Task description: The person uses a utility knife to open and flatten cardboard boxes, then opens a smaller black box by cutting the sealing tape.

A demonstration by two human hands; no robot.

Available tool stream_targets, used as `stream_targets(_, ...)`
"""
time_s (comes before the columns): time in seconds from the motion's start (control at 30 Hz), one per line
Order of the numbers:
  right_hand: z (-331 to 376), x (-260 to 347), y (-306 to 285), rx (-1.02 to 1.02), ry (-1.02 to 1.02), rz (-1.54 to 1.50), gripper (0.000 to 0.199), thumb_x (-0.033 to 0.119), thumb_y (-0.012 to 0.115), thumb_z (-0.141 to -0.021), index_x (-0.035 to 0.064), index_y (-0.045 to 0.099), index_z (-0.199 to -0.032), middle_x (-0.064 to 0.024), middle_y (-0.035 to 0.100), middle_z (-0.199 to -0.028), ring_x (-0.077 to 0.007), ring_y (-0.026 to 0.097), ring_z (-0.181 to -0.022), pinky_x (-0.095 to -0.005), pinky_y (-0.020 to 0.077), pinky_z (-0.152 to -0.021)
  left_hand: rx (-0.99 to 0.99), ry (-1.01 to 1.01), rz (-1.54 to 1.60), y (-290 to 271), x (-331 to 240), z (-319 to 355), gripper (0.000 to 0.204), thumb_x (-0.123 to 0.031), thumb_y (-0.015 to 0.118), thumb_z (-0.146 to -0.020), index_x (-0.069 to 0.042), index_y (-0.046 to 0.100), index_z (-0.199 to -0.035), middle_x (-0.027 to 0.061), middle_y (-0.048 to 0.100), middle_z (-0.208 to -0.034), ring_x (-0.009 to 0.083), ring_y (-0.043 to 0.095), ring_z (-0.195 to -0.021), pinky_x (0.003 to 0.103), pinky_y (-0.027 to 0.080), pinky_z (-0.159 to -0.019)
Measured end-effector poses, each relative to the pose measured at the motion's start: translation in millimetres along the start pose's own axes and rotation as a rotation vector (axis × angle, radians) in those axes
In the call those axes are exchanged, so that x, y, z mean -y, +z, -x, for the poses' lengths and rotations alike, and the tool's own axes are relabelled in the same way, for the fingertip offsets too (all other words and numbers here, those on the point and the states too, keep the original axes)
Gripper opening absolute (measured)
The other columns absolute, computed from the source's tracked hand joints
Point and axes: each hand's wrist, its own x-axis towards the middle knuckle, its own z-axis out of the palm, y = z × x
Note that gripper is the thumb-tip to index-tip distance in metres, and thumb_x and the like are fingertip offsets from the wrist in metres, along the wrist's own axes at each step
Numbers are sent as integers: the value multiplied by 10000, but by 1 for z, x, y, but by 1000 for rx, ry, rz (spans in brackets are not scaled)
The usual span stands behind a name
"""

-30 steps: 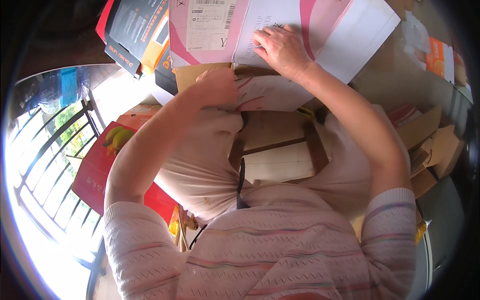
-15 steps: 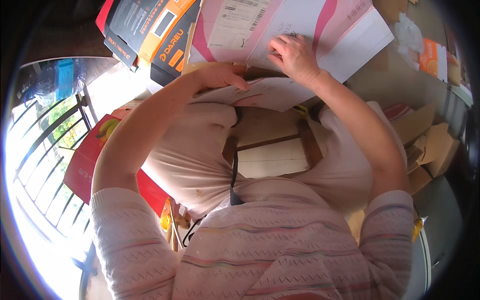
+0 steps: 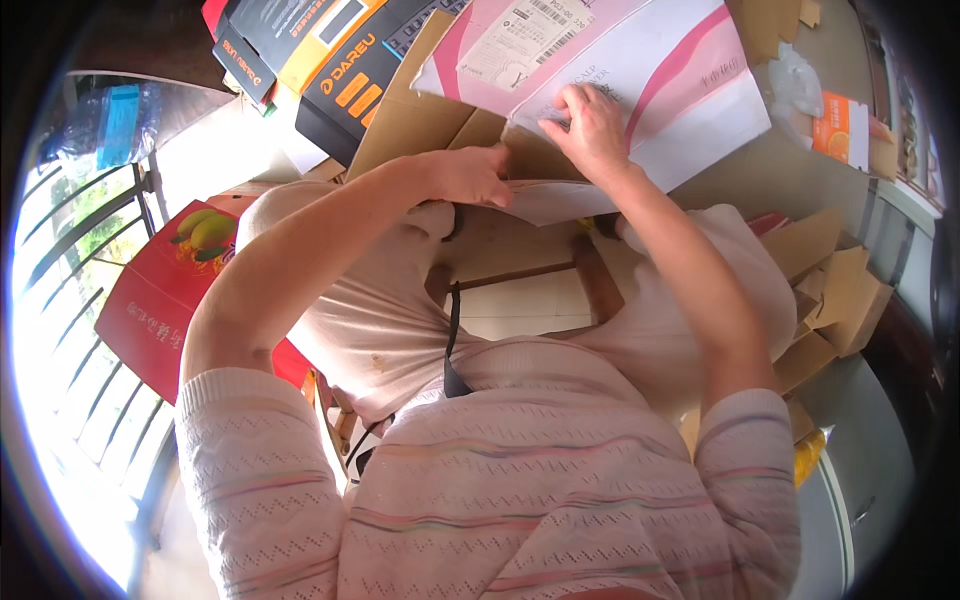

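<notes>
A white and pink cardboard box [image 3: 690, 90], partly flattened, lies in front of me at the top of the view, with a shipping label on its upper panel. Its brown inside [image 3: 420, 115] shows at the left, and a white flap [image 3: 555, 203] slopes down toward my knees. My left hand [image 3: 472, 177] is at the near edge by the fold, thumb and fingers closing on the cardboard. On the printed panel my right hand [image 3: 592, 130] presses with bent fingers, thumb and forefinger against the board. The fingertips of both hands are partly hidden.
Black and orange boxes [image 3: 340, 85] lie at the far left. A red carton [image 3: 150, 300] stands beside my left leg, near a window railing. Brown cardboard pieces [image 3: 840, 290] are piled on the right. A clear plastic bag [image 3: 793, 85] and an orange-white packet [image 3: 840, 130] lie far right.
The box's upper panel has shifted to the right and tilted, so more of its brown inside shows at the left. My left hand has moved slightly right and down along the edge.
</notes>
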Motion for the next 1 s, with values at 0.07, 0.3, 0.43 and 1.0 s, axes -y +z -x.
stream_targets(0.07,4,-5,0,2,48,29,286,228,686,-713,116,505,-903,-28,540,-890,-212,527,-893,-390,369,-759,81,15,-229,5,-36,16,642,-72,548,-703,5,346,-1308,171,516,-1170,240,497,-1049,314,385,-877)
stream_targets(0.3,1,-7,-2,80,25,82,246,196,655,-735,124,512,-922,-25,556,-887,-199,539,-905,-385,376,-771,20,175,-576,14,-25,23,474,-53,475,-702,-88,532,-1171,154,604,-972,285,555,-923,363,428,-780)
stream_targets(0.43,0,-7,-4,50,27,71,205,159,633,-737,120,514,-900,-14,567,-856,-198,547,-899,-374,387,-769,79,122,-434,8,-28,25,377,-111,507,-767,-85,563,-1139,99,619,-954,226,562,-901,332,432,-764)
stream_targets(1.0,8,-23,-15,9,-143,-173,112,74,581,-753,118,518,-834,30,555,-745,-152,549,-779,-324,380,-734,18,-369,329,-24,19,-54,268,-236,624,-787,20,645,-868,90,619,-780,139,580,-775,261,466,-650)
